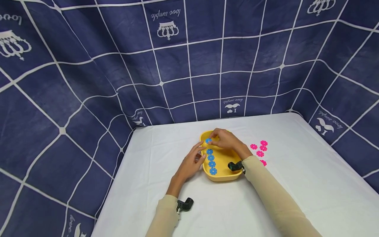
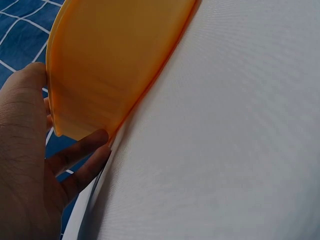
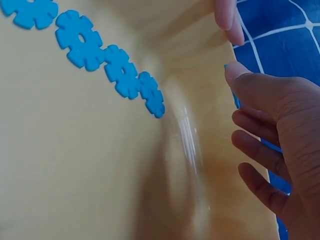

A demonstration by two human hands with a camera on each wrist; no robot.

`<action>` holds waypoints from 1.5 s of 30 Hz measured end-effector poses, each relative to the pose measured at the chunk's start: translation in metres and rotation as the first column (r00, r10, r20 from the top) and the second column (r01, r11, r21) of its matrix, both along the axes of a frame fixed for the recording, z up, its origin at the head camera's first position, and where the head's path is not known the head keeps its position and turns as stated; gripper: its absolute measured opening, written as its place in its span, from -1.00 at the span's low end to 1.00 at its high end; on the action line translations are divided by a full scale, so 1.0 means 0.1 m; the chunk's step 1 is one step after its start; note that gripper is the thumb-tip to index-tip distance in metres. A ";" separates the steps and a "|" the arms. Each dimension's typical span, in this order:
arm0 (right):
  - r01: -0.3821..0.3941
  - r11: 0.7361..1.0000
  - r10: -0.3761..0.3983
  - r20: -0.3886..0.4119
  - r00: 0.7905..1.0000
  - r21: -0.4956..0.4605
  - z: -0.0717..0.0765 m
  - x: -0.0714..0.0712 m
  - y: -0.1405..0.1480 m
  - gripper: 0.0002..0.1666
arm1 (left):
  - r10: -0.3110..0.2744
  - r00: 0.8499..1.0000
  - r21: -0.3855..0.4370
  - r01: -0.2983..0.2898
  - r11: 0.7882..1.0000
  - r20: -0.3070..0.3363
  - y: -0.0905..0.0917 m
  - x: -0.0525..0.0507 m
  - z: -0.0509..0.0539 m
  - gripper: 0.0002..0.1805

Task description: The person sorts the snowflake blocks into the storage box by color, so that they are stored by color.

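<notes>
Head view: right hand (image 1: 225, 139) pinches blue disc (image 1: 208, 140), likely for precise placing. Left hand (image 1: 189, 164), loosely extended, touches yellow tray (image 1: 223, 157), presumably steadying it. Four blue discs (image 1: 211, 161) lined inside tray, beside left hand; pink discs (image 1: 260, 153) right of right hand, perhaps separated by colour.

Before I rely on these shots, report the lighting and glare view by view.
Head view: bright, fairly even light; left wrist view: dimmer, the left hand darkened, the tray looking more orange; right wrist view: glossy streaks on the tray's curved inside, soft shadows there, blue pieces crisp.
</notes>
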State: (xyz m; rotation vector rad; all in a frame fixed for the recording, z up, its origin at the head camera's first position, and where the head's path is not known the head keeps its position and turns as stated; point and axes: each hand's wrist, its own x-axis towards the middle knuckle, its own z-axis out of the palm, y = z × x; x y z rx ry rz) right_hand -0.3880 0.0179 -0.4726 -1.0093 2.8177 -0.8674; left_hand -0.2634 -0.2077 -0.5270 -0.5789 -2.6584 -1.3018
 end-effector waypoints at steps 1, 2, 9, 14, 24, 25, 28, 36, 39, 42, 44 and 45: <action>-0.002 1.000 0.002 0.000 1.000 0.011 0.00 0.00 0.00 -0.56 | 0.000 1.000 -0.002 0.000 1.000 0.003 0.00 0.00 0.00 -0.47; -0.003 1.000 0.003 -0.004 1.000 0.023 -0.01 0.01 0.00 -0.56 | -0.001 1.000 -0.004 0.001 1.000 0.006 0.00 0.00 0.00 -0.46; 0.004 0.997 -0.002 -0.031 1.000 0.073 -0.04 0.02 -0.03 -0.56 | 0.007 1.000 -0.009 -0.007 1.000 0.016 -0.01 0.00 0.00 -0.48; 0.014 0.995 -0.010 -0.040 0.999 0.103 -0.05 0.02 -0.05 -0.57 | 0.006 1.000 -0.014 -0.006 1.000 0.014 0.00 -0.01 0.01 -0.49; 0.038 0.992 -0.030 -0.067 0.997 0.122 -0.12 0.03 -0.07 -0.56 | 0.007 1.000 -0.014 -0.007 1.000 0.012 0.01 0.02 0.00 -0.49; 0.038 0.991 -0.029 -0.072 0.997 0.126 -0.12 0.03 -0.07 -0.56 | 0.008 1.000 -0.013 -0.007 1.000 0.016 0.01 0.03 0.00 -0.49; 0.037 0.989 -0.025 -0.088 0.996 0.142 -0.13 0.03 -0.08 -0.55 | 0.009 1.000 -0.012 -0.009 1.000 0.018 0.01 0.02 0.00 -0.49; 0.029 0.983 -0.012 -0.096 0.995 0.180 -0.13 -0.01 -0.10 -0.53 | 0.015 1.000 -0.016 -0.015 1.000 0.021 0.00 -0.02 0.03 -0.52; 0.023 0.980 -0.003 -0.099 0.995 0.199 -0.14 -0.01 -0.11 -0.54 | 0.016 1.000 -0.022 -0.016 1.000 0.017 0.00 -0.03 0.03 -0.52; 0.021 0.977 0.001 -0.101 0.995 0.214 -0.15 -0.02 -0.11 -0.55 | 0.016 1.000 -0.020 -0.016 1.000 0.018 0.00 -0.02 0.03 -0.51; 0.020 0.975 0.001 -0.096 0.995 0.223 -0.18 -0.01 -0.11 -0.55 | 0.016 1.000 -0.015 -0.016 1.000 0.021 0.00 -0.01 0.01 -0.51; 0.019 0.973 0.002 -0.092 0.996 0.229 -0.19 -0.01 -0.11 -0.56 | 0.016 1.000 -0.013 -0.016 1.000 0.024 0.00 -0.01 0.00 -0.50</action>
